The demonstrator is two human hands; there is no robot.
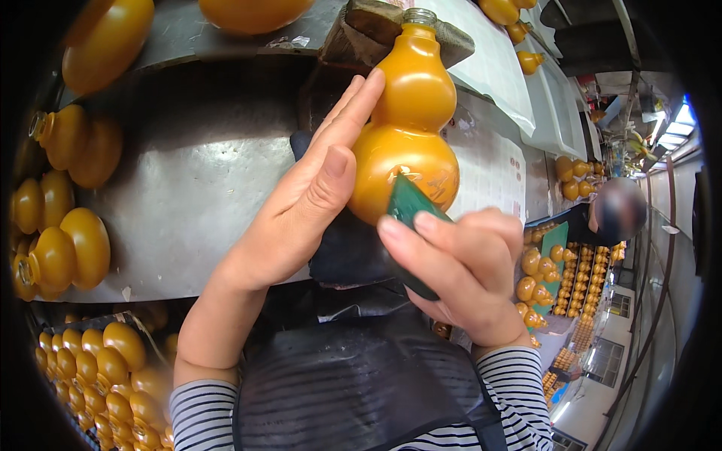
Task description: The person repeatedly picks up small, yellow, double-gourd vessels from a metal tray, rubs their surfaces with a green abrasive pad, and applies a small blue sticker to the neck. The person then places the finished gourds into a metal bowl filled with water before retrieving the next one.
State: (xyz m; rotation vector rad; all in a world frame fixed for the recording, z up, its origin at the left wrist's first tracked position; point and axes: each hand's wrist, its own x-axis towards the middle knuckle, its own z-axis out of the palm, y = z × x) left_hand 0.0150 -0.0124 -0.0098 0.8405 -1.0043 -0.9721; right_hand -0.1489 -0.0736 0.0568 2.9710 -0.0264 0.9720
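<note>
An amber-yellow gourd-shaped bottle (415, 90) with a clear threaded neck lies in front of me, its neck end at a notched wooden block (359, 36). My left hand (312, 173) lies flat along the bottle's left side, fingers stretched out and touching it. Between the fingers and thumb of my right hand (466, 263) is a green pointed cone (412, 201). Its tip meets the bottle's lower bulb, where thin raised, glossy lines show to the right of the tip. Part of the cone is hidden behind my right fingers.
Several similar bottles (56, 255) stand along the left of the grey metal table (188, 225). More fill a crate (101, 361) at lower left. Printed sheets (492, 169) lie right of the bottle. Farther right are a person (618, 210) and rows of bottles (583, 278).
</note>
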